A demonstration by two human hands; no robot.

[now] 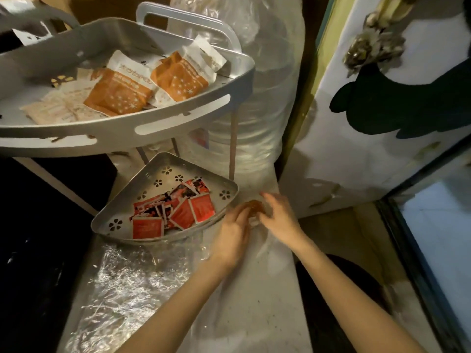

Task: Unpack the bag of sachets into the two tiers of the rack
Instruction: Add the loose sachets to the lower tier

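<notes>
Grey two-tier metal corner rack [178, 115] on the pale surface [254, 301]: orange-and-white sachets [119, 95] up top, red square sachets [178, 212] in the lower tray. Clear plastic bag [265, 250] lies just right of that tray (rim between). Left hand [233, 235] and right hand [279, 215] both have fingers curled on its bunched top, around something small and orange; left is nearer the tray.
</notes>
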